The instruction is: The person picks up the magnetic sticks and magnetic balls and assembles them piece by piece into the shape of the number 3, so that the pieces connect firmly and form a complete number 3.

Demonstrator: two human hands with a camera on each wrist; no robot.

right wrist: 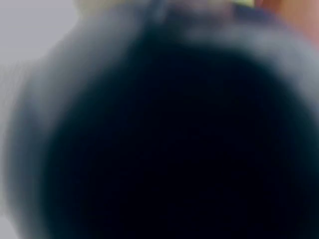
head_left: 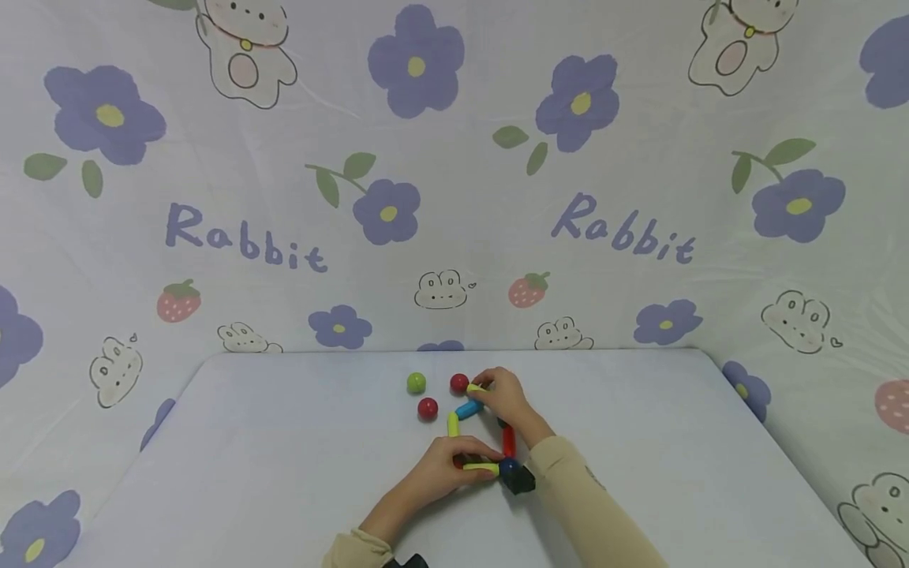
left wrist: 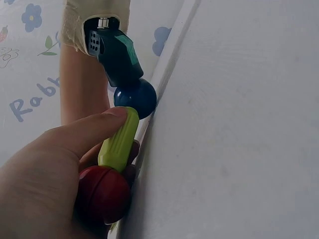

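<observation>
My left hand point(head_left: 454, 461) pinches a yellow-green rod point(left wrist: 117, 144) between thumb and fingers. One end of that rod meets a red ball point(left wrist: 103, 194), the other a blue ball point(left wrist: 135, 98). My right hand point(head_left: 503, 394) pinches another yellow-green rod point(head_left: 476, 388) farther from me, beside a blue rod point(head_left: 469, 409). More of the ball-and-rod frame shows between the hands: a yellow-green rod point(head_left: 453, 424) on the left and a red rod point(head_left: 508, 442) on the right. A large, blurred dark shape point(right wrist: 174, 139) hides the work in the right wrist view.
Beyond the frame, a green ball point(head_left: 416, 383) and two red balls, one nearer point(head_left: 428, 409) and one farther point(head_left: 459, 383), sit on the white table point(head_left: 284, 442). A dark wrist camera point(left wrist: 119, 57) overlaps the blue ball. Patterned cloth point(head_left: 461, 173) rises behind the table.
</observation>
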